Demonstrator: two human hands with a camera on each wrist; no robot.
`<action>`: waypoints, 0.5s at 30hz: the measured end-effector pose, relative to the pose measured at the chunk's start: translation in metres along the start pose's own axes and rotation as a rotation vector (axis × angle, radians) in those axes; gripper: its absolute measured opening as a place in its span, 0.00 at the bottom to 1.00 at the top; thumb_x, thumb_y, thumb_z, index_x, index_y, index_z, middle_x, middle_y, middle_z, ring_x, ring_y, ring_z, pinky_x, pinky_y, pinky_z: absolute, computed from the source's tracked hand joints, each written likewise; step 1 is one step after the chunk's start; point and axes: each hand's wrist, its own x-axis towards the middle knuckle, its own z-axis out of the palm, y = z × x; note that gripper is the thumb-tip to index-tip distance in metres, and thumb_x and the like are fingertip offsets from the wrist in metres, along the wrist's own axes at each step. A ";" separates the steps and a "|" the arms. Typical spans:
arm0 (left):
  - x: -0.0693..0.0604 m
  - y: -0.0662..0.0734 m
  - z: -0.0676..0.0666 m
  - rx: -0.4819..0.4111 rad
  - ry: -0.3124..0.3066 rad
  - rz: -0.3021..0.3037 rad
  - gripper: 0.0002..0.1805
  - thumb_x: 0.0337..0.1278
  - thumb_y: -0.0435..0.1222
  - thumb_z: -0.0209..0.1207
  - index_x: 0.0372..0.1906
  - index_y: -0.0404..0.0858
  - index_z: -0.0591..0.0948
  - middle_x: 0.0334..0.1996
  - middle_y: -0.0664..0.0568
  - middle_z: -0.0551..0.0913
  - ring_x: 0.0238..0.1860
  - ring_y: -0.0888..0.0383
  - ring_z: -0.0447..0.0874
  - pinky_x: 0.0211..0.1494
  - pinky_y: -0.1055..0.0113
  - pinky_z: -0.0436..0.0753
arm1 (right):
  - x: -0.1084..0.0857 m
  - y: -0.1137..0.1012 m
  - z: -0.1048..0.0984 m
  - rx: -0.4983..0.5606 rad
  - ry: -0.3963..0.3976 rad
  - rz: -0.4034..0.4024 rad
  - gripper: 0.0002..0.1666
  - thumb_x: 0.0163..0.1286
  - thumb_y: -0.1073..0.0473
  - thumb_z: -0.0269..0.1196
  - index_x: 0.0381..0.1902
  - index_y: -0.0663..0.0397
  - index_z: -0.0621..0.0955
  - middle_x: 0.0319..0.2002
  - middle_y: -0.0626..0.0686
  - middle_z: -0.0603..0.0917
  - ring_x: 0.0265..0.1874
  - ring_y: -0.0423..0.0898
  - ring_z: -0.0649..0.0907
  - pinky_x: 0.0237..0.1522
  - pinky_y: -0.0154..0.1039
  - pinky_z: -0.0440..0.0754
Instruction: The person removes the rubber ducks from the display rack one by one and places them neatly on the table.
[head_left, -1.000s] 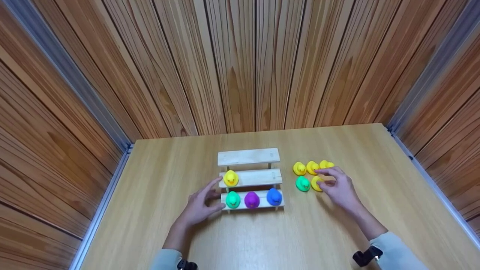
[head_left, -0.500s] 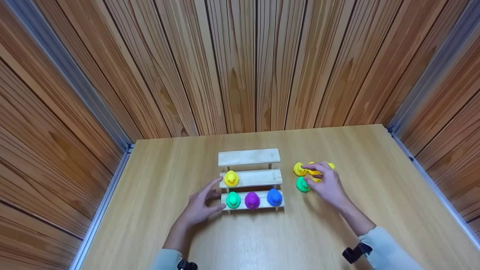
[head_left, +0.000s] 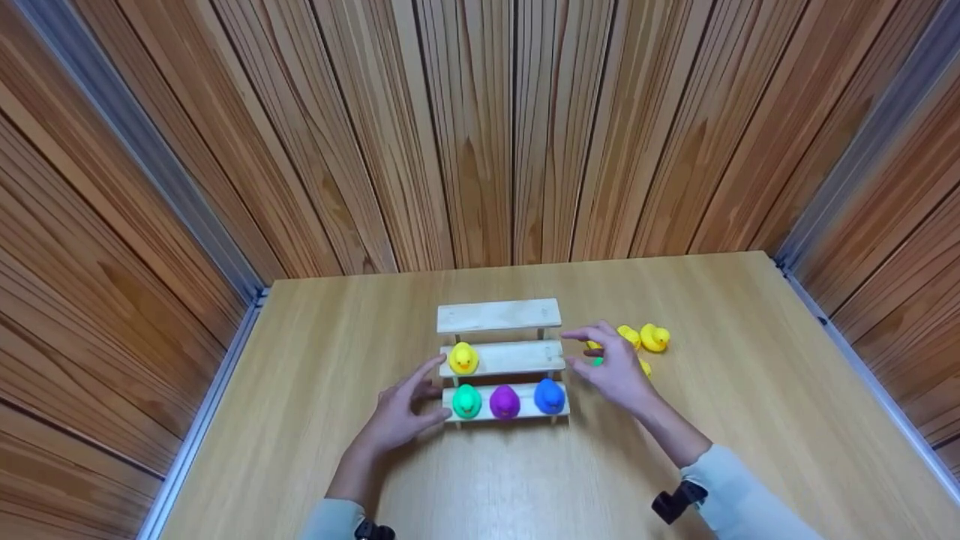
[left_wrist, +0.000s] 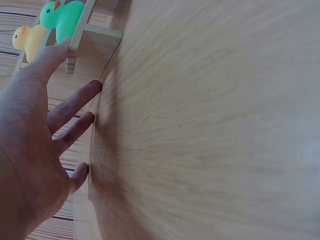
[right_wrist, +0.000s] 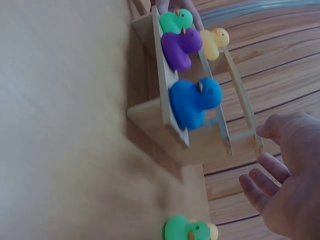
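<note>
Left hand (head_left: 397, 417) and right hand (head_left: 615, 373) are flanking the rack (head_left: 499, 316), fingers apart
Sideways bumping could be dislodging the blue duck (head_left: 549, 396).

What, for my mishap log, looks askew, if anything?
Nothing stands out: the green duck, purple duck and blue duck sit upright on the bottom shelf, the yellow duck on the middle shelf. Some loose ducks are partly hidden.

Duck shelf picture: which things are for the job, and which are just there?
Probably for the job:
wooden rack
on it: yellow duck, green duck, purple duck, blue duck
beside it: loose yellow ducks, loose green duck
left hand, right hand

Probably just there:
table
panelled wall
black wrist device
</note>
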 end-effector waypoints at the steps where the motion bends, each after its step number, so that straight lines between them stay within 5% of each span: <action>1: 0.000 0.000 0.000 -0.002 0.001 0.001 0.48 0.72 0.51 0.75 0.86 0.79 0.60 0.72 0.48 0.87 0.75 0.44 0.86 0.87 0.18 0.58 | 0.000 -0.003 0.002 0.007 -0.002 -0.001 0.23 0.75 0.69 0.74 0.66 0.55 0.89 0.62 0.64 0.85 0.70 0.65 0.84 0.73 0.63 0.87; 7: 0.001 -0.003 0.000 0.005 0.006 0.010 0.48 0.72 0.50 0.76 0.88 0.73 0.62 0.70 0.47 0.89 0.74 0.43 0.88 0.86 0.16 0.55 | 0.003 -0.019 0.017 0.071 -0.013 -0.023 0.22 0.74 0.67 0.75 0.64 0.55 0.90 0.62 0.63 0.86 0.68 0.63 0.86 0.73 0.64 0.87; 15: 0.001 -0.002 0.000 0.003 -0.005 -0.004 0.48 0.71 0.51 0.76 0.87 0.74 0.62 0.70 0.47 0.88 0.74 0.43 0.87 0.86 0.20 0.64 | 0.008 -0.037 0.035 0.114 -0.045 -0.113 0.21 0.74 0.69 0.74 0.63 0.56 0.90 0.62 0.63 0.87 0.65 0.65 0.87 0.68 0.60 0.91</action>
